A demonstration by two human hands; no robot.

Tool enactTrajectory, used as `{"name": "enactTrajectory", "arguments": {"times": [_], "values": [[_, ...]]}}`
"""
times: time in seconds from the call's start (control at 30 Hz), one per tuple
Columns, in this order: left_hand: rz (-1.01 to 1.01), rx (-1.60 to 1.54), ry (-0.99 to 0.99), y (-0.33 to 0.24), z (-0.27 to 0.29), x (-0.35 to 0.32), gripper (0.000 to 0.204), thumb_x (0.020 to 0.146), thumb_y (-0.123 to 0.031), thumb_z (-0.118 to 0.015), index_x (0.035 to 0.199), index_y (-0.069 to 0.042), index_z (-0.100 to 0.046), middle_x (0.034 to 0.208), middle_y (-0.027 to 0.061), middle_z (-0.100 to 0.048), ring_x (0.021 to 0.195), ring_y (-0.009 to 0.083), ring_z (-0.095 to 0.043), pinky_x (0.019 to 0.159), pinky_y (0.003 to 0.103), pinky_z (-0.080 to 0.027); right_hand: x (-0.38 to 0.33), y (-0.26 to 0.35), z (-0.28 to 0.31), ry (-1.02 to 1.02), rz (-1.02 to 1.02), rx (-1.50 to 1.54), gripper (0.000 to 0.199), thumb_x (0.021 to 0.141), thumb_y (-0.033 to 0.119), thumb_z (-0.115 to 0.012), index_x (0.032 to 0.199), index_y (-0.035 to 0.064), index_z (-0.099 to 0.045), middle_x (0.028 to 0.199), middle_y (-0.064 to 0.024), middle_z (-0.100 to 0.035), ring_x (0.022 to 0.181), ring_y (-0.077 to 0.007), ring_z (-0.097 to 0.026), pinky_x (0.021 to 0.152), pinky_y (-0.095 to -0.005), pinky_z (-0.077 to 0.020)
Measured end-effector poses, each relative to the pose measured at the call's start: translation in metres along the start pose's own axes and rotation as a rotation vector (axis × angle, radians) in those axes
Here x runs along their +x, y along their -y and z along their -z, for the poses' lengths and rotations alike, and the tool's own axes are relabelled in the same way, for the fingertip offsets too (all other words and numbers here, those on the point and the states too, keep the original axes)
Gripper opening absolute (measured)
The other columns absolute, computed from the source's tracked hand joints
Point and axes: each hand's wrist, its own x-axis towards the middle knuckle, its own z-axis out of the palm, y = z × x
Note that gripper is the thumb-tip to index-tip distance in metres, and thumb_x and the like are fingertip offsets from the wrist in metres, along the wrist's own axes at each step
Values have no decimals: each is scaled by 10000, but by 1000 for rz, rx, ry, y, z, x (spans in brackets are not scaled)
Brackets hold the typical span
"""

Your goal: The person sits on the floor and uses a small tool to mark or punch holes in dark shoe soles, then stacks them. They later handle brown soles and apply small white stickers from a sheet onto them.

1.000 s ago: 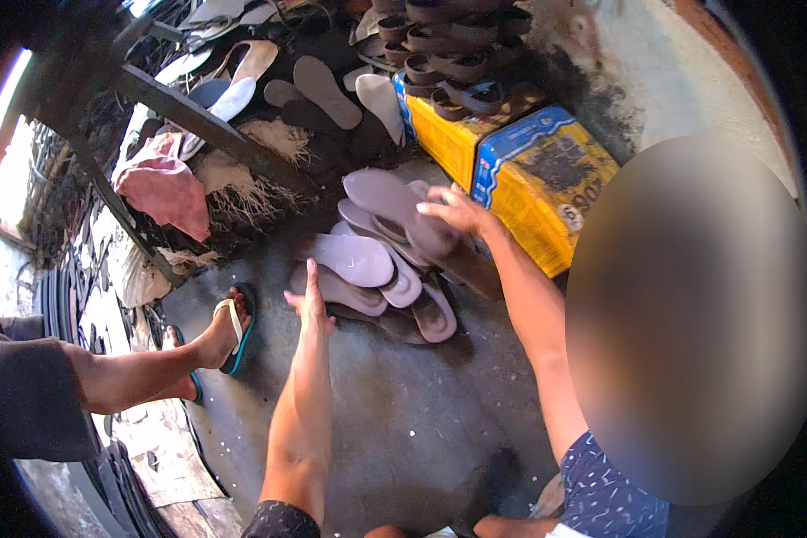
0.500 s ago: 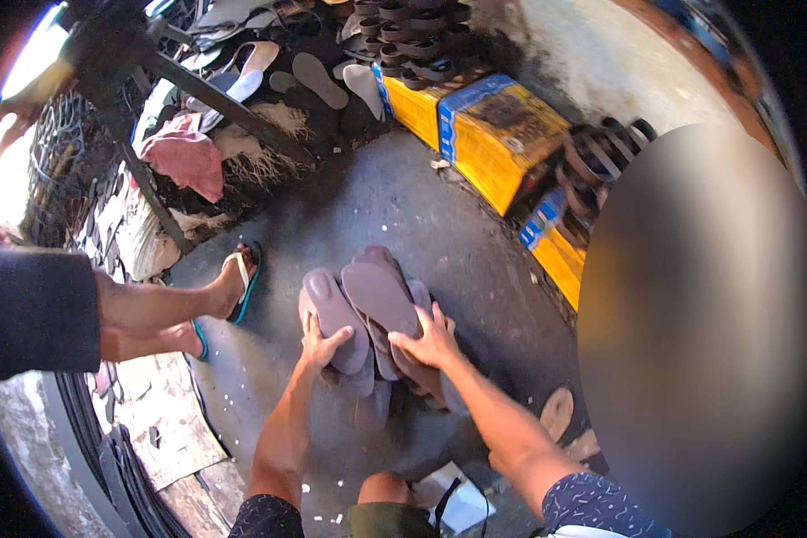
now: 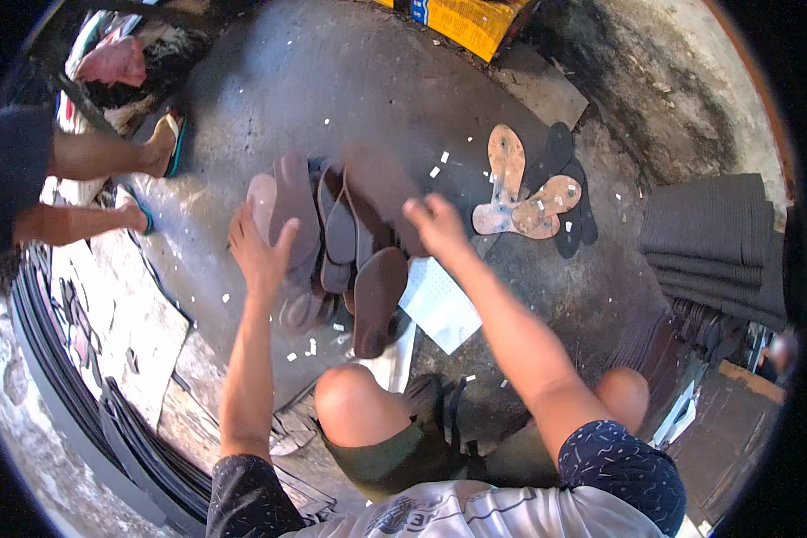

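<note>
A bunch of brown sandals (image 3: 377,291) is gathered between my hands above the floor, their soles partly overlapping. My left hand (image 3: 262,255) grips the left side, its thumb against a brown sole (image 3: 293,202) and its fingers by a paler pinkish one. At the right, my right hand (image 3: 439,226) holds the edge of a larger brown sole (image 3: 377,184), smeared by motion. Darker sandals (image 3: 336,229) stand in the middle of the bunch. Below it, a light perforated sheet (image 3: 441,305) lies on the floor near my knees.
Tan sole pieces (image 3: 507,166) and black soles (image 3: 576,211) lie to the right. Stacked dark ribbed sheets (image 3: 704,242) stand farther right. Another person's sandalled foot (image 3: 163,148) is at the left. A yellow box (image 3: 475,25) sits at the far side. White scraps dot the floor.
My view has swung down and to the right, bringing the tan soles and dark sheets into sight. My hands have moved farther apart, and the sandals between them are spread differently.
</note>
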Motion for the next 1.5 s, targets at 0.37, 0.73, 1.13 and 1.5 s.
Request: {"name": "enactTrajectory", "arguments": {"times": [0.37,0.73,1.13,1.5], "values": [[-41,-370,283,-69,-66,-199,466,944,-249,-773,1307,11,-639,1135,220,-646,1047,372,-652,896,463,-522,-80,-147,47,-277,25,722,371,957,231,-681,1215,-28,-617,1152,-121,-685,1025,-196,-637,900,-360,-506],[-99,-42,222,-162,-127,-87,495,1005,-350,-663,1325,9,-544,1281,311,-682,1177,470,-672,974,525,-515,-184,-174,124,-354,159,1005,439,905,177,-642,1292,-14,-563,1161,-107,-652,1025,-214,-645,926,-360,-522],[327,-1187,881,-278,-162,-252,469,1049,-203,-563,1463,-88,-376,1330,96,-600,1210,234,-628,982,452,-560,-245,-270,170,-780,135,702,773,1005,290,-584,1621,-45,-260,1511,-238,-505,1250,-309,-556,1089,-411,-437],[-436,-176,425,-258,-187,-185,836,858,-504,-840,1457,2,-548,1498,298,-531,1473,420,-437,1203,522,-367,-271,-361,166,-997,25,-376,766,865,110,-758,1546,25,-418,1535,-277,-457,1487,-477,-349,1209,-574,-319]]}}
